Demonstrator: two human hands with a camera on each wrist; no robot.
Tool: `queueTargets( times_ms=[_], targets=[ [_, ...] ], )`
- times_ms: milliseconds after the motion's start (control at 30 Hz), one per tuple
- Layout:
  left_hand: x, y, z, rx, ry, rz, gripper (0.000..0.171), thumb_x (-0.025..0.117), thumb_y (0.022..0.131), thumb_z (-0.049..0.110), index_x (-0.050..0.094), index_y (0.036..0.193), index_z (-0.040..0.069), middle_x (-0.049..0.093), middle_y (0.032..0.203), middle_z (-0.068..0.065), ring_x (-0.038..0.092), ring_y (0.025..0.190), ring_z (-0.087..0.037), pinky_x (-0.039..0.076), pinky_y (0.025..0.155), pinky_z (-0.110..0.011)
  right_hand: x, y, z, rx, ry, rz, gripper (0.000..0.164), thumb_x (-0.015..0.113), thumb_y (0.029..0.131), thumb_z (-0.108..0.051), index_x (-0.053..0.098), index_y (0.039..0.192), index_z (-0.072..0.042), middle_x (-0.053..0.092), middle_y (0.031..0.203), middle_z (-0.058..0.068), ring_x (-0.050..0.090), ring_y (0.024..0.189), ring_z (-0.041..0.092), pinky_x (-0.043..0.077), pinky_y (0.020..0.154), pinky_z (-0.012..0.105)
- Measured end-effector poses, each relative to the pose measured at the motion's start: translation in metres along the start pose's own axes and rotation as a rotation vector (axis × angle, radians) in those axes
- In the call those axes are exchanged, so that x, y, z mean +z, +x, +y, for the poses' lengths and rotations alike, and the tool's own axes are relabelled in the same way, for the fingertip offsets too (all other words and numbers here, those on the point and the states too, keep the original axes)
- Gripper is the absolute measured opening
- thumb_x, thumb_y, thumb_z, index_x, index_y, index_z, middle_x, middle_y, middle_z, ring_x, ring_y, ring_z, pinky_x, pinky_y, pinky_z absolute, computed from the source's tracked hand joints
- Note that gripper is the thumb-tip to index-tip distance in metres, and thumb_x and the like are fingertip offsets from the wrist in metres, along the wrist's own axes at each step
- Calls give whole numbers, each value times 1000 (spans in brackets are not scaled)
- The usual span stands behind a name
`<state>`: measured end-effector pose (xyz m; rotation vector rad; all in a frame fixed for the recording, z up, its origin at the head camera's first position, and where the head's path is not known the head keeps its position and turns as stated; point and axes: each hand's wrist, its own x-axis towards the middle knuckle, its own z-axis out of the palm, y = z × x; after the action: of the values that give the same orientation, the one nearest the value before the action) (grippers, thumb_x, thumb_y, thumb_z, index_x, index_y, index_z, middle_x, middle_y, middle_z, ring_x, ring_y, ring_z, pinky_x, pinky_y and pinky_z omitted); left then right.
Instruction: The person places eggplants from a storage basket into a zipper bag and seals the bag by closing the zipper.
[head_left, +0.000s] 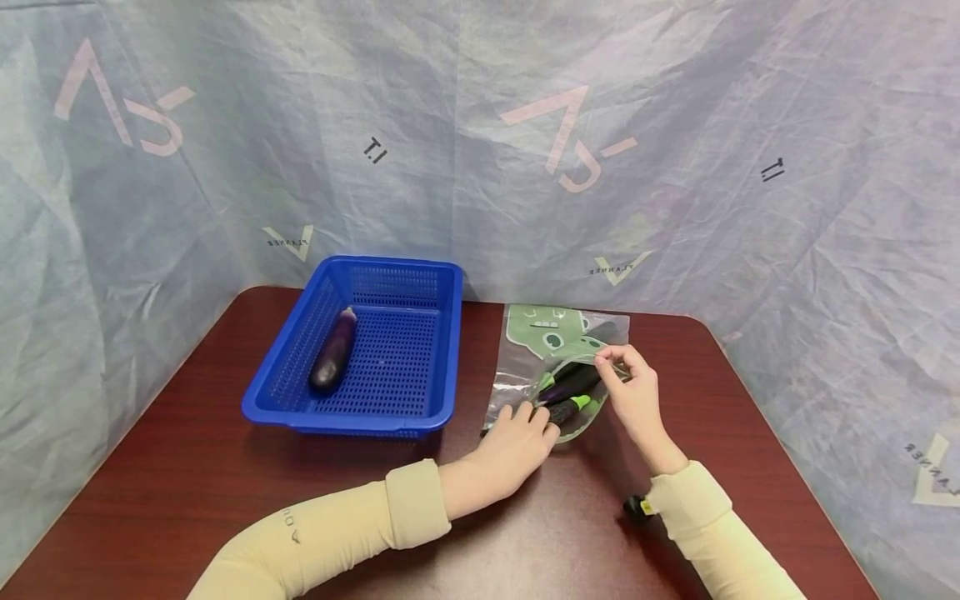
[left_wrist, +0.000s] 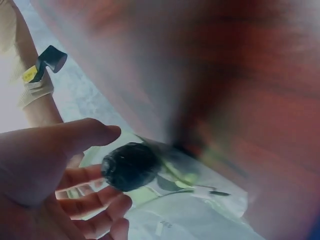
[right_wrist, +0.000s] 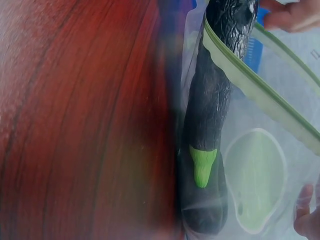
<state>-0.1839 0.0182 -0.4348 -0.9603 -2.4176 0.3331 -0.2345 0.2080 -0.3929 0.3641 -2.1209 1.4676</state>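
Note:
A clear zip bag (head_left: 517, 379) with a green cartoon print lies on the table, its green-edged mouth spread toward me. My right hand (head_left: 637, 408) pinches the rim of that mouth at its right side. A dark, wrinkled eggplant (right_wrist: 210, 100) with a bright green stem lies through the opening, stem end inside. Beside its outer end is my left hand (head_left: 513, 454), fingers spread and thumb apart; in the left wrist view (left_wrist: 95, 200) the fingers reach alongside the rounded end. Another dark purple eggplant (head_left: 573, 383) shows inside the bag.
A blue perforated basket (head_left: 446, 367) stands left of the bag, holding one purple eggplant (head_left: 335, 350). The reddish-brown table (head_left: 187, 492) has grey printed sheeting (head_left: 420, 208) around its back and sides. A small black device (head_left: 637, 507) is at the right cuff.

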Motion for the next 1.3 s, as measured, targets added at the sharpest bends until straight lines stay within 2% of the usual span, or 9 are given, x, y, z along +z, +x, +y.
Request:
queueTargets(
  times_ms=[100, 300, 567, 933, 1167, 1300],
  targets=[
    [4, -5, -5, 22, -37, -2, 14, 60, 85, 23, 54, 97, 20, 53, 97, 1, 50, 87, -17, 35, 63, -29, 0, 0, 0, 4, -7, 3, 9, 62, 87, 0, 64, 92, 6, 59, 80, 14, 58, 83, 4, 43, 75, 13],
    [9, -11, -11, 79, -69, 42, 20, 66, 82, 25, 55, 98, 21, 53, 98, 2, 51, 87, -18, 34, 62, -29, 1, 0, -2, 17, -10, 9, 8, 62, 87, 0, 64, 91, 6, 59, 79, 13, 58, 83, 2, 43, 74, 13],
    [4, -10, -11, 124, -88, 84, 15, 63, 84, 24, 56, 96, 21, 52, 95, 3, 50, 87, -17, 33, 63, -28, 1, 0, -1, -4, -12, 7, 7, 62, 87, 0, 64, 90, 6, 58, 77, 8, 57, 81, 2, 43, 75, 14],
    [8, 2, -2, 112, -101, 113, 4, 57, 88, 22, 57, 92, 19, 51, 93, 2, 48, 85, -17, 33, 64, -27, 0, 0, 2, -19, -21, -20, 10, 62, 88, -3, 63, 91, 6, 57, 78, 17, 57, 83, 1, 42, 74, 14],
    [8, 13, 2, 87, -85, 114, 6, 55, 88, 20, 59, 93, 19, 52, 92, 1, 47, 84, -17, 33, 63, -26, 0, 1, 1, -10, -10, -24, 10, 62, 88, -3, 63, 91, 6, 57, 78, 16, 58, 83, 2, 43, 71, 14],
    [8, 18, 4, 70, -73, 121, 4, 57, 88, 20, 59, 92, 19, 52, 93, 1, 47, 84, -18, 34, 62, -27, 0, 1, 1, -10, -8, -29, 11, 62, 88, -3, 63, 93, 7, 57, 79, 17, 57, 83, 2, 43, 74, 14]
  ],
)
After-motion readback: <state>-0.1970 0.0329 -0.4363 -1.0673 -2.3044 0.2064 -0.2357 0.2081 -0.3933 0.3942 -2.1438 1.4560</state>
